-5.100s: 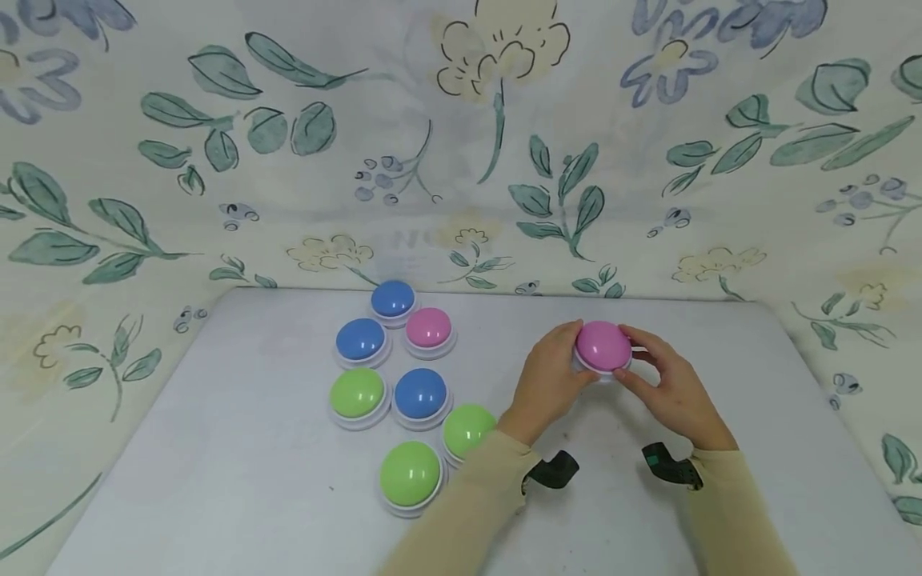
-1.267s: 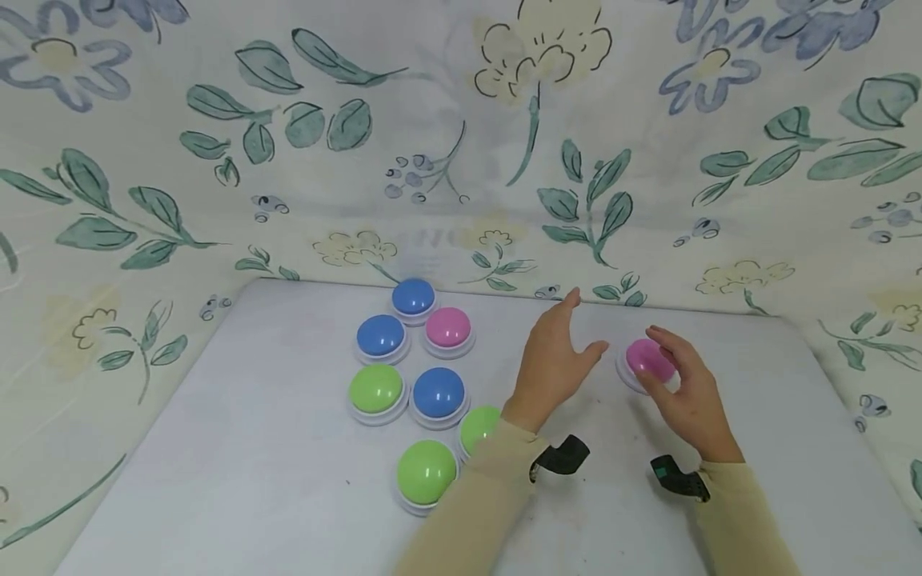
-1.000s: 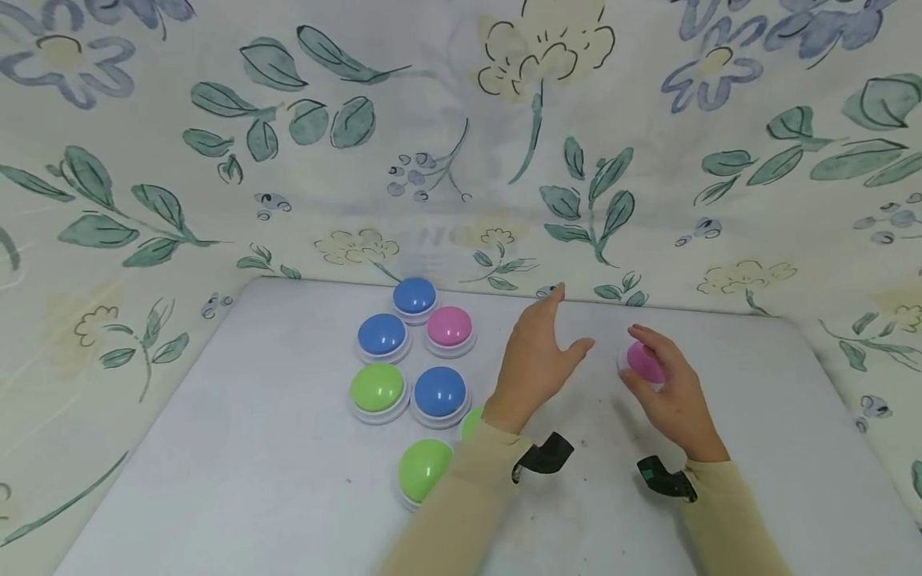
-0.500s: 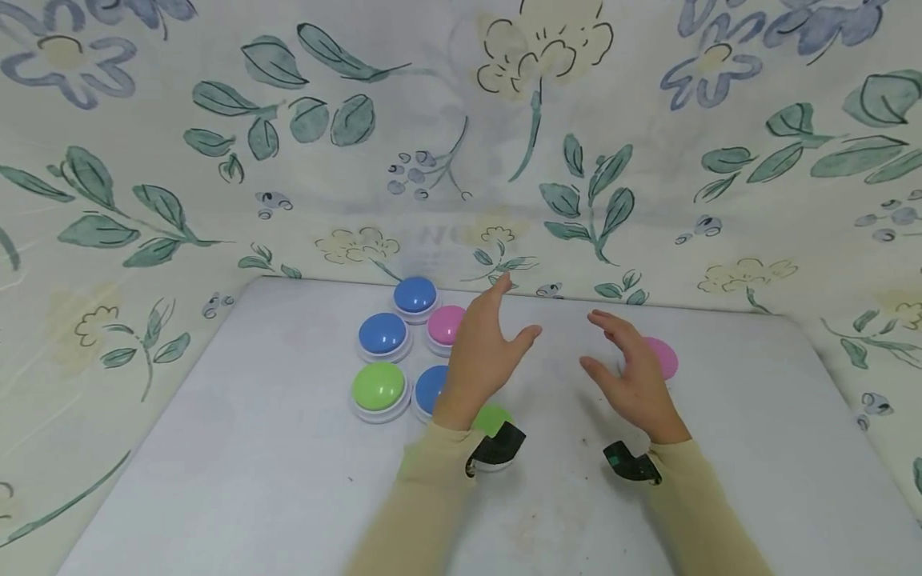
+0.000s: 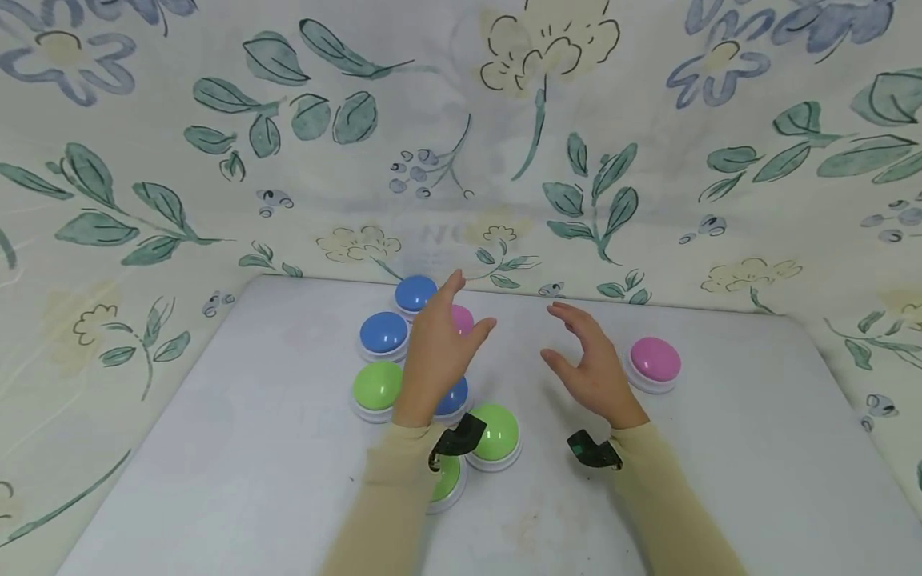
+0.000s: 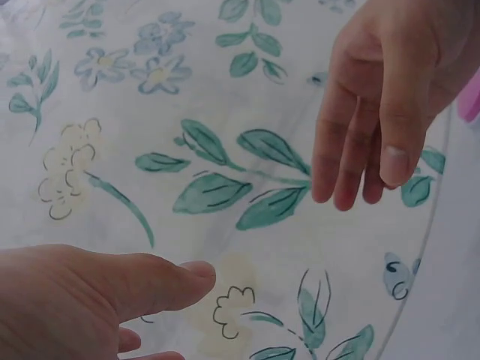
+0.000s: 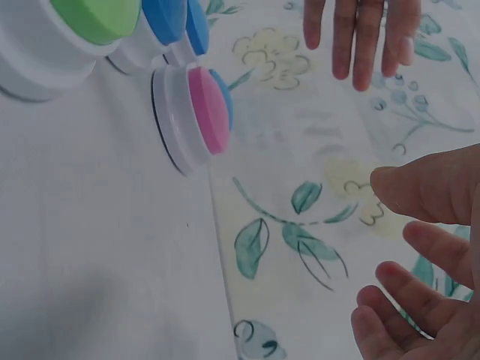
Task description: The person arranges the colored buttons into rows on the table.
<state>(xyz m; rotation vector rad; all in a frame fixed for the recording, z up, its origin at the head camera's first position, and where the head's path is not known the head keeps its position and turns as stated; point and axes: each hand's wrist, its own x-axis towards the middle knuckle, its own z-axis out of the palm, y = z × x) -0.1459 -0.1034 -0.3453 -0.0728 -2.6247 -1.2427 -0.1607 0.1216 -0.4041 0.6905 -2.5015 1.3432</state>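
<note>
Several dome-topped push buttons on white round bases sit on a white table. My left hand (image 5: pixel 432 360), fingers extended and thumb spread, hovers over the left cluster and holds nothing. It partly covers a pink button (image 5: pixel 463 320) and a blue button (image 5: pixel 454 396). My right hand (image 5: pixel 591 368) hangs between the cluster and a lone pink button (image 5: pixel 655 360) to its right, with relaxed fingers and nothing in them. In the right wrist view the clustered pink button (image 7: pixel 210 112) shows side-on, apart from both hands.
Two more blue buttons, one at the back (image 5: pixel 415 294) and one nearer (image 5: pixel 383 332), stand at the cluster's left. A green button (image 5: pixel 378 386) is below them; another green button (image 5: pixel 495 432) and a sleeve-covered green button (image 5: pixel 446 480) lie nearer. Floral cloth (image 5: pixel 324 176) rises behind the table.
Both hands earlier held the lone pink button; they have let go of it, and it stands on the right. Empty, both hands have moved left, the left one over the cluster.
</note>
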